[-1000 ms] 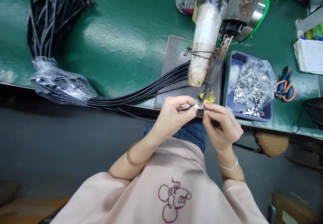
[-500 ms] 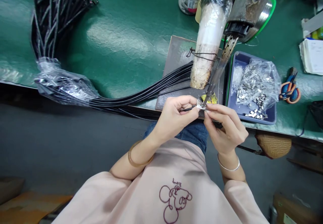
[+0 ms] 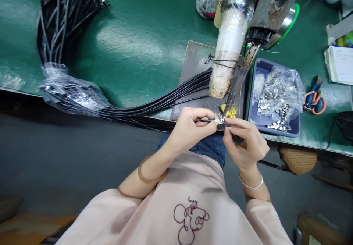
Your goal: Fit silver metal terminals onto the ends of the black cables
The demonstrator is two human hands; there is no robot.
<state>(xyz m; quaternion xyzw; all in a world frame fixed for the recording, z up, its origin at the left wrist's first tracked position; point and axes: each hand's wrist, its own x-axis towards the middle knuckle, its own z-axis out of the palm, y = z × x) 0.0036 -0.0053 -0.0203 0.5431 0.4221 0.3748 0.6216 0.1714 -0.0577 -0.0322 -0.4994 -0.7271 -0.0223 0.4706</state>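
Nearest to me, my left hand (image 3: pixel 190 129) is closed in a pinch, thumb against forefinger, on a thin black cable (image 3: pixel 203 120) just short of its end, where a whitish sleeve and a small silver metal piece (image 3: pixel 222 120) sit at the front edge of the bench. My right hand (image 3: pixel 246 138) has bent fingers, thumb and forefinger close together beside that piece; whether they grip anything, I cannot tell. Handling estimate: cable light, springy, fairly smooth; metal piece light, rigid, easily lost, probably hot near the iron. Best hold: the black jacket behind the sleeve, fingers clear of the metal. Just beyond, a long slender metal soldering iron (image 3: pixel 239 77) slants down to the piece; contact too small to confirm. Beside its tip, a crumpled yellow scrap (image 3: pixel 231 109) on a flat dark grey board (image 3: pixel 185 72). To the right, a shallow blue-violet plastic tray (image 3: pixel 297 127) bears a clear plastic bag (image 3: pixel 286 85) of silver pieces. To the left, a bundle of black cables (image 3: pixel 150 105) curves off the board. Farther: a white wrapped pipe (image 3: pixel 230 37), then a green-rimmed wire spool (image 3: pixel 292 22)
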